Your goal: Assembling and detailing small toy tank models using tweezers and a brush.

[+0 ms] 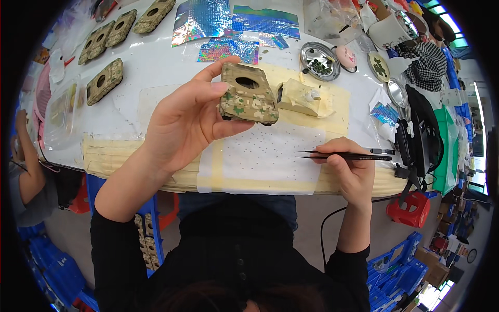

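My left hand point(179, 117) holds a small camouflage-painted model tank hull point(250, 106) above the table, thumb on its near side and fingers around it. A round dark hole shows in the hull's top. Slim black tweezers point(358, 156) are gripped in my right hand point(353, 174), their tips pointing left over a white sheet point(260, 169). Many tiny dark specks are scattered across that sheet. Behind the tweezers, a block wrapped in yellowish tape point(304, 99) rests on the table, with a small whitish knob on top.
More camouflage hulls point(105, 81) stand at the far left. Shiny holographic sheets point(202, 21) lie at the back. A round metal dish point(319, 61) holds small dark green pieces. To the right are a black bag point(423, 130) and a green bin point(448, 151). Another person's arm point(28, 151) shows at left.
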